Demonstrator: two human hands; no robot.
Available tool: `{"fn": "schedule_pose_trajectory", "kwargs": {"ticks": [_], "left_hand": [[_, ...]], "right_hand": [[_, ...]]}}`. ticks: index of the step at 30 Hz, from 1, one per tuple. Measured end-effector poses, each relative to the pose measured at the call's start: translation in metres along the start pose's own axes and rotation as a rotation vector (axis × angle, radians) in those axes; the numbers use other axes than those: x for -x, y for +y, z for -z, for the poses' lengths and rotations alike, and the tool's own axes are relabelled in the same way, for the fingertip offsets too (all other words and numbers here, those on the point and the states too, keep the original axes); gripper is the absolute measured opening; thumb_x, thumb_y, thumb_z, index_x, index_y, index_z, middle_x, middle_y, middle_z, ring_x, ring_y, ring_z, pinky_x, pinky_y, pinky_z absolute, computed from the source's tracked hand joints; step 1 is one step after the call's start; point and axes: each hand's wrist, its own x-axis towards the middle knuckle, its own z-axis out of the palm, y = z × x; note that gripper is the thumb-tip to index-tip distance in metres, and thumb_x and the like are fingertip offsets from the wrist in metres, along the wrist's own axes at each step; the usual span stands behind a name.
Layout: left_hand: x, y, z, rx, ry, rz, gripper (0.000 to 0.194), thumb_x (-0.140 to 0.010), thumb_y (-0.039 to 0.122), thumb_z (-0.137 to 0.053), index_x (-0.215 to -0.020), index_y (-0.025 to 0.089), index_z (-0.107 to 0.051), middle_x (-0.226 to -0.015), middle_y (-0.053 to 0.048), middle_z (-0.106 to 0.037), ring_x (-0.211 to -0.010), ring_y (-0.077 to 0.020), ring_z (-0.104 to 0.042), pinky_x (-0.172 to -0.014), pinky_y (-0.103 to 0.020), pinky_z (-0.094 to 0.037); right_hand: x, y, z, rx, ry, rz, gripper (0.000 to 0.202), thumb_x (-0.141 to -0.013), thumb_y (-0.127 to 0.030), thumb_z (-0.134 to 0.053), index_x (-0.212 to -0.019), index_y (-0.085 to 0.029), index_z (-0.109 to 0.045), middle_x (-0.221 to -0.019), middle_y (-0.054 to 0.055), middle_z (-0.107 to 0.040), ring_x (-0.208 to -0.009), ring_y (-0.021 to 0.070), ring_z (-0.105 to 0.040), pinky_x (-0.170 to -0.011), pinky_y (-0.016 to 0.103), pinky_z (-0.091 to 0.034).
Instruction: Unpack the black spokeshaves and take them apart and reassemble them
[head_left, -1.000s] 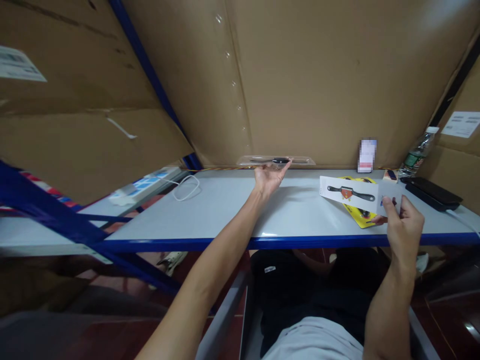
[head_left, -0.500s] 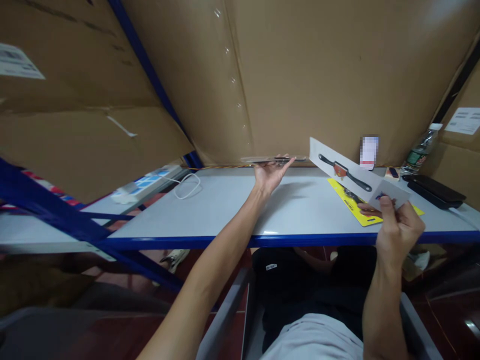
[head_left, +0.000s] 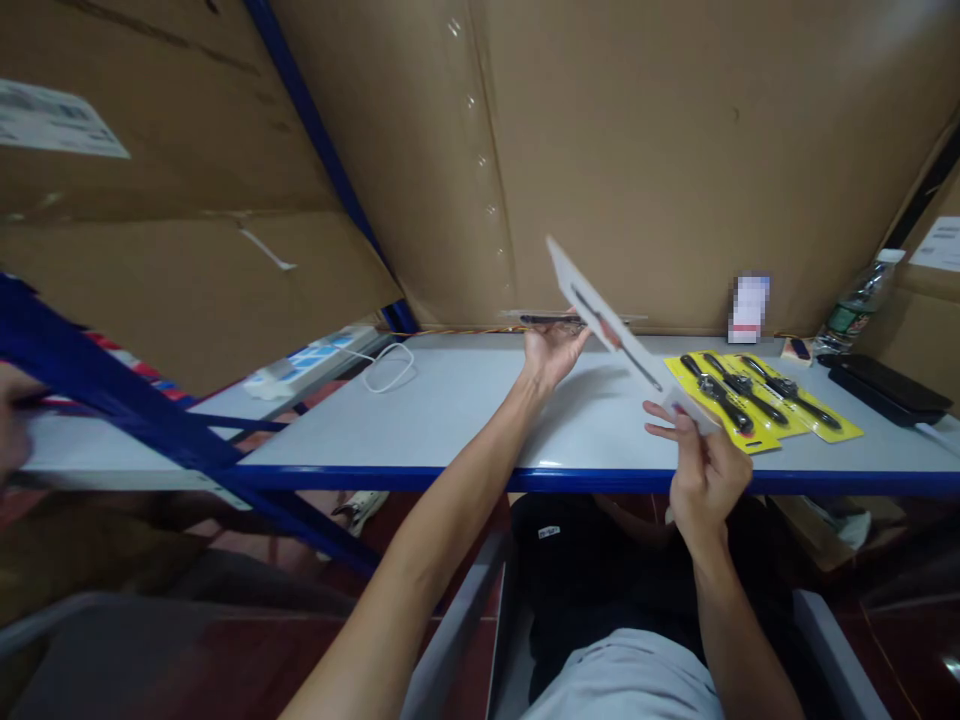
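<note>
Left hand [head_left: 553, 355], mid-frame, palm up, holding clear blister pack [head_left: 538, 319]. Right hand [head_left: 705, 480], lower right, pinching tilted printed card [head_left: 624, 343]. Three yellow-backed spokeshave packs [head_left: 751, 392] lie at right.

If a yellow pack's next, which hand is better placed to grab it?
Right, probably. The right hand is nearer the yellow packs, though it's occupied by a printed card. The left hand is farther away, holding up a clear package.

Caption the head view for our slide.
Left hand holds a clear package, right hand a printed card; three yellow packs lie nearby.
</note>
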Motion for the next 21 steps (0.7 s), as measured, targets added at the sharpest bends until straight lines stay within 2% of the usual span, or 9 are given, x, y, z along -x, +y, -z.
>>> {"fn": "schedule_pose_trajectory", "kwargs": {"ticks": [3,8,13,18,21], "left_hand": [[-0.004,0.000,0.004,-0.028,0.057,0.032,0.037,-0.099,0.037,-0.050,-0.125,0.014,-0.064,-0.109,-0.018,-0.072,-0.117,-0.0354,-0.068,-0.096,-0.056,-0.061],[-0.004,-0.002,0.005,-0.079,0.076,0.006,0.036,-0.102,0.038,-0.045,-0.119,0.015,-0.067,-0.109,-0.018,-0.072,-0.117,-0.0354,-0.067,-0.094,-0.060,-0.060],[-0.001,-0.002,-0.001,0.015,-0.003,-0.035,0.031,-0.101,0.028,-0.042,-0.118,0.017,-0.065,-0.115,-0.017,-0.071,-0.119,-0.0344,-0.067,-0.094,-0.060,-0.060],[0.005,-0.003,-0.008,-0.018,-0.035,-0.016,0.032,-0.101,0.022,-0.037,-0.115,0.014,-0.065,-0.107,-0.017,-0.072,-0.116,-0.0313,-0.069,-0.096,-0.054,-0.061],[0.008,-0.004,-0.010,-0.022,-0.015,-0.052,0.030,-0.101,0.020,-0.038,-0.106,0.014,-0.067,-0.097,-0.015,-0.072,-0.112,-0.0300,-0.071,-0.101,-0.054,-0.058]], "right_hand": [[0.002,0.001,-0.004,0.036,-0.072,-0.028,0.026,-0.102,-0.036,-0.057,-0.114,-0.022,-0.076,-0.100,0.003,-0.080,-0.090,0.0254,-0.080,-0.072,0.040,-0.071],[0.006,-0.002,-0.005,0.032,0.065,0.058,0.027,-0.103,-0.032,-0.055,-0.119,-0.021,-0.073,-0.106,0.005,-0.079,-0.094,0.0274,-0.079,-0.073,0.043,-0.071],[0.001,0.003,-0.003,0.063,-0.104,-0.024,0.025,-0.102,-0.035,-0.057,-0.115,-0.023,-0.075,-0.103,0.003,-0.080,-0.092,0.0245,-0.080,-0.072,0.038,-0.071],[0.001,0.006,-0.002,0.033,0.042,0.044,0.026,-0.103,-0.032,-0.057,-0.116,-0.019,-0.074,-0.100,0.005,-0.080,-0.089,0.0259,-0.080,-0.072,0.040,-0.071],[-0.001,0.005,0.001,0.071,-0.047,0.024,0.025,-0.102,-0.033,-0.059,-0.115,-0.020,-0.076,-0.099,0.003,-0.080,-0.090,0.0252,-0.080,-0.073,0.039,-0.071]]}}
